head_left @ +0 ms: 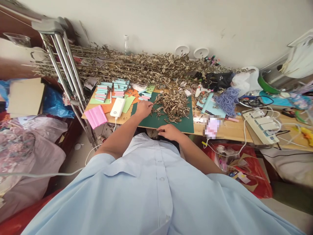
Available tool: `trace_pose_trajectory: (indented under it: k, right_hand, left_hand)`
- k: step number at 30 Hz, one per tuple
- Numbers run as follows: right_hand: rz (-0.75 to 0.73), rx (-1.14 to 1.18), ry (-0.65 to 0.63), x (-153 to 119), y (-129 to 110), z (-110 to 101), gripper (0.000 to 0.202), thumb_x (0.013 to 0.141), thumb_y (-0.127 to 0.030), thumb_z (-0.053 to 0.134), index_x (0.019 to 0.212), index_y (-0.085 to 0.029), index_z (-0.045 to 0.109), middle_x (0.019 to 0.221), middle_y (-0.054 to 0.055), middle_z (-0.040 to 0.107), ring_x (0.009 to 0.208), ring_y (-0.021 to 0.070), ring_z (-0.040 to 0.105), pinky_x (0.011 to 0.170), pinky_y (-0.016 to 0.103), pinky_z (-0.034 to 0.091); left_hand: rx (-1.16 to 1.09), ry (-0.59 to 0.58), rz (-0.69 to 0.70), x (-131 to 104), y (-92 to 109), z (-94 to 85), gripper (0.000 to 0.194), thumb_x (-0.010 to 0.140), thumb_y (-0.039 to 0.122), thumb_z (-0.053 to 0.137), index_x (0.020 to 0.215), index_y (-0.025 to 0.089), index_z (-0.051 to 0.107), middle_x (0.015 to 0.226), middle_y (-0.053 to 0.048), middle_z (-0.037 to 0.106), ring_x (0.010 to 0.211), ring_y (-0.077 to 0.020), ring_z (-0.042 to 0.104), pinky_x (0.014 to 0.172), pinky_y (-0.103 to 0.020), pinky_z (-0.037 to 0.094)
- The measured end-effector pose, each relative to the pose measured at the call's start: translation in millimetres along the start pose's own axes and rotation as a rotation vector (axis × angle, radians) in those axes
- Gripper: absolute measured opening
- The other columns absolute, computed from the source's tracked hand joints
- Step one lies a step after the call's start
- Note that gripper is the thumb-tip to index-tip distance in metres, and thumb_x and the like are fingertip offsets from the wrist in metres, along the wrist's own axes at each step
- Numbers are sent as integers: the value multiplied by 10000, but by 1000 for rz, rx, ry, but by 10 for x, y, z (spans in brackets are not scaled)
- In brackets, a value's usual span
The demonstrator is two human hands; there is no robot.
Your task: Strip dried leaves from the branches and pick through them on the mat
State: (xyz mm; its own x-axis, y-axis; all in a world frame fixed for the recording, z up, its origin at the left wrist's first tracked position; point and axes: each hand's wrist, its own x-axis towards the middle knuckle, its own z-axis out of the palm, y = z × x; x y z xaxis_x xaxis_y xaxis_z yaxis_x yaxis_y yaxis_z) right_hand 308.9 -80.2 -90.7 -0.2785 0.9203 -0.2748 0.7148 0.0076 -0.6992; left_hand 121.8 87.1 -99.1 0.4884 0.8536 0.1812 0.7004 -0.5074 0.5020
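Observation:
A loose heap of dried leaves (174,104) lies on a dark green cutting mat (156,123) at the middle of the table. My left hand (144,109) rests over the mat's left side, with its fingers pinched together at the heap's left edge. Whatever is between those fingertips is too small to make out. Lower down, at the mat's front edge, my right hand (170,132) is closed, thumb and forefinger drawn together. Its other fingers are partly hidden, and I cannot make out what it holds.
Dried leafy stalks (146,67) line the wall. Rolled paper tubes (119,88), a white power bank (117,107) and pink paper (96,117) stand left. Rightward are a glue gun (201,90), purple yarn (227,101), a phone (212,127) and a power strip (261,125). Metal crutches (66,62) lean left.

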Motion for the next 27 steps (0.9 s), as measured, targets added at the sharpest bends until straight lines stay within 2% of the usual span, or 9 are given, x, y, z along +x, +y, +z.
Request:
trace_pose_trajectory:
  k: [3, 6, 10, 14, 17, 20, 22, 25, 27]
  right_hand:
    - [-12, -3, 43, -50, 41, 31, 266, 884, -278, 710, 1125, -242, 816, 983, 50, 818, 860, 208, 742, 812, 296, 534]
    - [-13, 31, 73, -110, 66, 56, 246, 905, -302, 695, 1112, -245, 817, 1004, 58, 819, 887, 232, 745, 826, 325, 538]
    - [4, 74, 95, -155, 43, 108, 224, 907, -292, 688, 1085, -264, 821, 1028, 50, 817, 898, 244, 745, 837, 342, 541]
    - [-17, 91, 101, -172, -19, 143, 218, 910, -281, 678, 1072, -270, 823, 1074, 41, 813, 882, 225, 742, 835, 323, 541]
    - [-12, 108, 112, -204, -28, 143, 212, 903, -276, 683, 1062, -260, 823, 1049, 45, 814, 876, 221, 737, 822, 315, 536]
    - [-5, 116, 133, -235, 8, 125, 212, 906, -284, 669, 1050, -241, 818, 980, 43, 812, 795, 201, 720, 775, 306, 529]
    - [8, 152, 170, -222, 38, 105, 209, 910, -294, 653, 1029, -235, 813, 924, 36, 803, 734, 185, 707, 735, 296, 527]
    - [61, 295, 288, -97, 47, 52, 208, 904, -324, 644, 1005, -225, 797, 804, 14, 767, 612, 164, 679, 653, 283, 524]
    - [92, 412, 405, 70, 16, -2, 212, 893, -338, 649, 1008, -216, 779, 770, 4, 746, 559, 151, 662, 608, 273, 520]
  left_hand:
    - [127, -13, 20, 20, -30, 20, 237, 920, 295, 602, 918, 234, 831, 1035, -126, 759, 1141, -349, 591, 1076, -522, 392]
    - [118, -11, 58, 74, -49, 67, 230, 893, 340, 639, 820, 210, 814, 999, -157, 729, 1144, -382, 546, 1071, -570, 362]
    - [18, 34, 89, 257, -34, 160, 234, 880, 234, 589, 840, 199, 817, 1014, -194, 714, 1134, -410, 522, 1068, -615, 325]
    - [16, -88, 67, 457, 30, 206, 215, 820, 217, 620, 879, 191, 826, 1102, -210, 704, 1125, -415, 520, 1053, -629, 342]
    - [42, -149, 34, 533, 68, 183, 195, 805, 217, 629, 840, 162, 813, 1099, -229, 703, 1121, -416, 533, 1038, -621, 369]
    - [-18, -108, 52, 536, 68, 132, 253, 848, 171, 559, 868, 172, 811, 1113, -196, 732, 1138, -393, 570, 1051, -588, 403]
    - [-134, -93, 59, 507, 59, 96, 307, 878, 152, 517, 942, 189, 815, 1140, -149, 751, 1118, -344, 621, 1022, -509, 474]
    - [-319, -100, 3, 435, 68, 53, 318, 907, 178, 514, 1023, 204, 809, 1158, -100, 764, 1055, -279, 681, 935, -404, 555]
    - [-387, -96, -21, 379, 97, 32, 299, 904, 194, 537, 1023, 208, 811, 1148, -87, 771, 1061, -268, 692, 948, -392, 565]
